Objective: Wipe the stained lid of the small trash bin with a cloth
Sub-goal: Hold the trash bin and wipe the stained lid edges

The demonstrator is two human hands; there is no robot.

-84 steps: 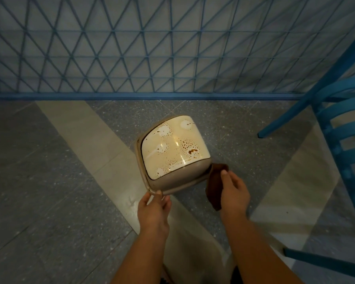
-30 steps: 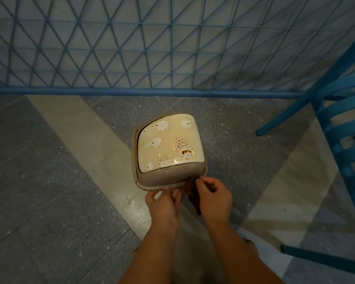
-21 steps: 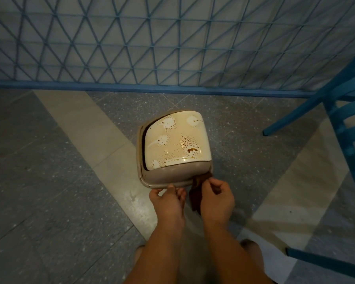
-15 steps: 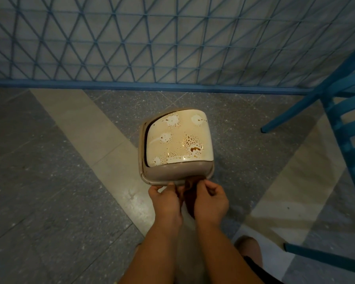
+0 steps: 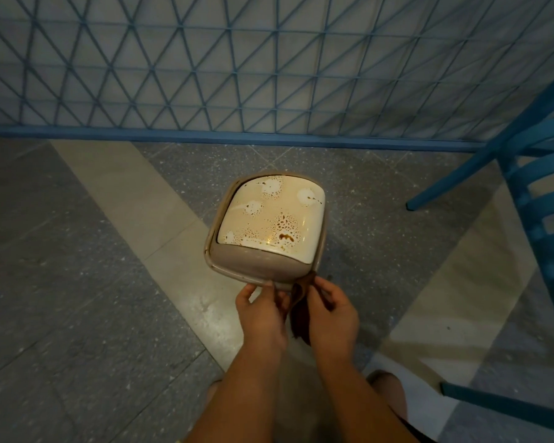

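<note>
1. Small trash bin (image 5: 263, 266) stands on the floor (image 5: 77, 282), centre of view, seen from above. Beige body, rounded square outline.
2. Lid (image 5: 272, 215) sits on top of the bin, cream-coloured, glossy. Brown speckled stains over most of it; white ring-like blotches toward its far and left parts; one dark brown smear near its near-right corner.
3. Cloth (image 5: 301, 311), dark brown, hangs just below the bin's near-right corner. Its top edge touches or nearly touches the bin's rim there; cannot tell which. It is off the lid.
4. Right hand (image 5: 331, 318) just near side of the bin, fingers curled, pinching the cloth's upper part between thumb and fingers.
5. Left hand (image 5: 263, 314) beside the right, at the bin's near rim. Fingertips reach the cloth's top edge and the rim; fingers curled in. Grasp looks like a pinch on the cloth, partly hidden by the hand's back.
6. Both forearms bare, running from the bottom of the frame up to the bin.
7. Floor under the bin: grey speckled tiles crossed by pale diagonal bands; the bin stands partly on one band.
8. Beyond the bin: blue lattice fence (image 5: 237, 75) with a blue base rail.
9. Right of the bin, well apart: blue slatted chair (image 5: 541, 193), one leg angled down to the floor.
</note>
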